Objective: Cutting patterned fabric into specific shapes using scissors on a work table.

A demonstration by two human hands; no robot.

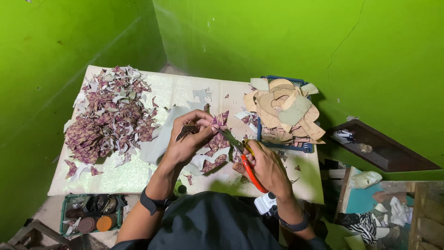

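From the head camera I take the white table (138, 176) as my landmark. Nearest me, below its near edge on the left, I see a green basket (69, 203) holding round lids and small dark items. Beside it a dark wristband sits on the left forearm, and another on the right.

Over the table's near-middle, my right hand (266, 166) is wrapped around orange-handled scissors (245, 159), fingers through the loops and closed on them; the blades point up and left toward the piece in the other hand. I cannot tell how far apart the blades stand. My left hand (192, 134) hovers just above the tabletop, thumb and fingertips pinched narrow on a purple striped woven scrap (220, 120), with a darker cut piece lying against its palm. The scissor tips meet that scrap's lower edge.

Under both hands on the table lie more purple cuttings (212, 157) and pale backing sheets (159, 139).

Farther off, on the table's left half, spreads a big heap of purple and white offcuts (108, 115). On the far right corner of the table sits a blue crate (286, 146) piled with tan cardboard patterns (282, 111). Beyond the table rise green walls (259, 41).
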